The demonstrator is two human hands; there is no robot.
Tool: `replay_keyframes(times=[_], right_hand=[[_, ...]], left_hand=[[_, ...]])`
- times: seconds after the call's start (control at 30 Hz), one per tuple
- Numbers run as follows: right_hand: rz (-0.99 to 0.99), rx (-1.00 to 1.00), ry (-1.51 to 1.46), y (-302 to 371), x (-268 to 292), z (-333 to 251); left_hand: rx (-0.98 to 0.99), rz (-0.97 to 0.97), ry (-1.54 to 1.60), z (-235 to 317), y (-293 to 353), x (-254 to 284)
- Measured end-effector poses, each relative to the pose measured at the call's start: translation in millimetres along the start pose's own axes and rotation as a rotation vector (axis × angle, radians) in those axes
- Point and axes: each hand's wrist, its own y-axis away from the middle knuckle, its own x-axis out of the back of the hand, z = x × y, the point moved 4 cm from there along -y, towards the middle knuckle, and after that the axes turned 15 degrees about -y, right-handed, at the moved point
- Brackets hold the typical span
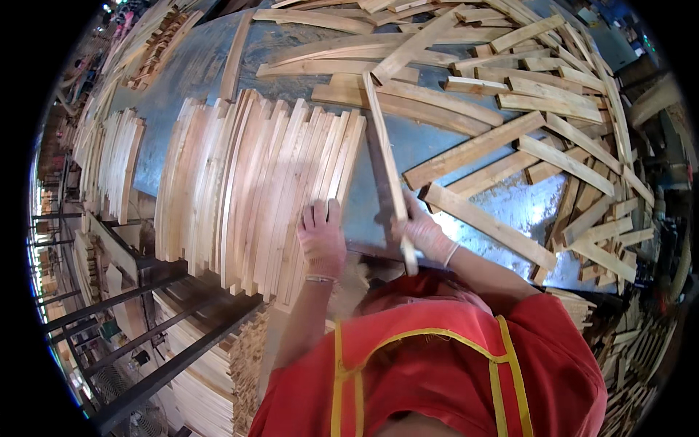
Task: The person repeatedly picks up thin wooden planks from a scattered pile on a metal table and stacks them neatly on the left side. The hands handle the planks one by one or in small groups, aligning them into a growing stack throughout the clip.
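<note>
My left hand (321,238) lies flat on the right side of a tight row of thin wooden slats (247,182) that stand on edge on a blue metal table (429,142). Its fingers press the last slats together. My right hand (426,231) grips a single long thin slat (386,160) near its lower end. That slat runs up and away across the table, just right of the row. Both hands wear thin light gloves.
A loose heap of wider wooden boards (510,138) covers the table's right and far side. More slat stacks (109,160) stand at the left. Dark metal racking (145,320) with stacked wood sits below left. My red apron fills the lower middle.
</note>
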Motion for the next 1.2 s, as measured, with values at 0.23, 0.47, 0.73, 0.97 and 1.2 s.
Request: replay_keyframes(times=[0.23, 0.47, 0.73, 0.97, 1.2], right_hand=[[-0.418, -0.194, 0.915, 41.7, -120.3, 68.8], [0.059, 0.159, 0.965, 47.4, 21.7, -67.0], [0.377, -0.109, 1.061, 91.8, 132.9, -70.0], [0.081, 0.285, 0.478, -11.5, 75.9, -115.5], [0.178, 0.356, 1.727, -53.7, 207.0, -110.8]], left_hand=[[-0.152, -0.087, 0.129, 2.5, -11.7, 43.4], [-0.107, 0.046, 0.14, -7.9, 9.4, 13.0], [-0.23, 0.008, 0.297, 65.4, 9.3, 37.5], [0.08, -0.352, 1.411, 144.3, -37.9, 44.2], [0.002, 0.014, 0.237, 59.8, -11.9, 44.9]])
